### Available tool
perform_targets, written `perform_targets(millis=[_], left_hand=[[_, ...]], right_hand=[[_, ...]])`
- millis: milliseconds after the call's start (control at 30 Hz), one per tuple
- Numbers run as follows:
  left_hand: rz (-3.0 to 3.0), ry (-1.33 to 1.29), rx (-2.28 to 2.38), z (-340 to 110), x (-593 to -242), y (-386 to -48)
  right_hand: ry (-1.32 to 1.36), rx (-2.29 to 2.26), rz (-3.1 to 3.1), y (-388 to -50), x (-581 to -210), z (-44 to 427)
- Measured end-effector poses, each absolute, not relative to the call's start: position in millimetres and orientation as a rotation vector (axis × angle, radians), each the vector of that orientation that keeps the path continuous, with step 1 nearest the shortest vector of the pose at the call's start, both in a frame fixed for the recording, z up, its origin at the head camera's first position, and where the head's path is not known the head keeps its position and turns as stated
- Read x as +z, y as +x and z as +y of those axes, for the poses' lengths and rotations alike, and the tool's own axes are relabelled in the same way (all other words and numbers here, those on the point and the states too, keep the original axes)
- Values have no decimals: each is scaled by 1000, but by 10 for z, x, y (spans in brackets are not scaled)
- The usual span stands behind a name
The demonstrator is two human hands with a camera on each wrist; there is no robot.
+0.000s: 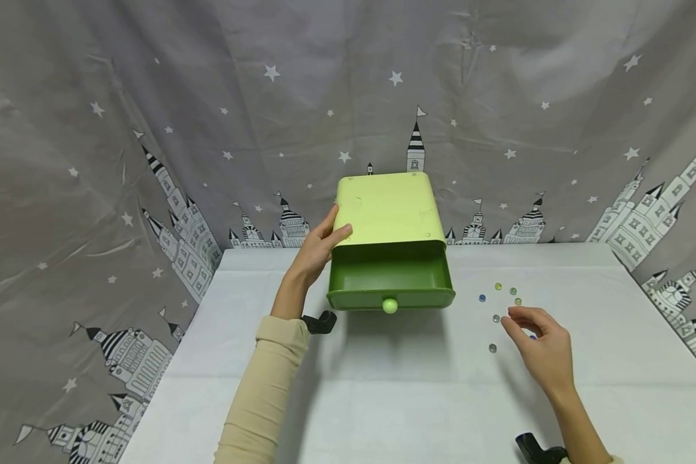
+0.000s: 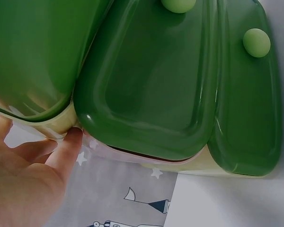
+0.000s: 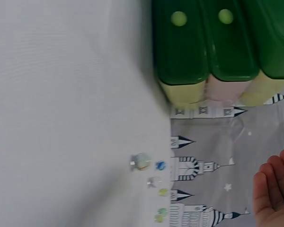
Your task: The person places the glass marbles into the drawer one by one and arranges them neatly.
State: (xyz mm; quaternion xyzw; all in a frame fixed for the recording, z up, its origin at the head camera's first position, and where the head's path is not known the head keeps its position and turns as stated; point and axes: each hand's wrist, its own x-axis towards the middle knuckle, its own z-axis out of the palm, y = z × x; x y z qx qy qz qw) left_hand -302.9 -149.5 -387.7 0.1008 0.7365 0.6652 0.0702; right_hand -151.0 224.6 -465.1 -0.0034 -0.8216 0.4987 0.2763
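Observation:
A drawer cabinet with a pale yellow-green top [image 1: 388,209] stands at the table's back. Its green top drawer [image 1: 390,299] is pulled out, and the visible inside looks bare. My left hand [image 1: 313,254] touches the cabinet's left side, thumb at the top edge; in the left wrist view, its fingers [image 2: 68,149] lie against the casing. On the right, my right hand [image 1: 542,348] hovers over glass marbles, thumb and forefinger close together, no marble visible between them. A clear marble [image 1: 495,318] lies just left of the fingertips, and a blue marble [image 1: 532,336] shows partly beneath the hand.
More marbles lie nearby: a blue marble [image 1: 483,298], a yellow marble [image 1: 498,286], a green marble [image 1: 513,291] and a clear marble [image 1: 492,348]. Below the pulled-out drawer are a middle drawer [image 2: 156,75] and a bottom drawer [image 2: 248,109], both pushed in. A grey castle-print curtain [image 1: 348,96] hangs behind.

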Motion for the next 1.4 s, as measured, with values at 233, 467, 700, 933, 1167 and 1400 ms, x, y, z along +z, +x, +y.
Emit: perform_targets(millis=[233,467,700,933,1167,1400], left_hand=[[2219,311,1996,-1498,-3882,-3036],[2217,293,1999,-1491,-3881,-3033],[2210,290,2012,-1486,-3881,-3032],[2208,287,2016,-1487,-3892,-3030],[2211,293,2018,-1491,-3902,-3033],[2203,295,2019,-1493,-3901,-3029]], right_hand=[[-47,1307,-2278,-1522,-4813,2279],[-18,1297,-2292,-1517,-4951,2311],[4,1269,-2349,-1514,-5053,2334],[-1,1259,-2413,-1521,-5124,2360],[28,1215,-2516,-1545,-5235,2405],[41,1173,-2576,-1545,-5301,2415]])
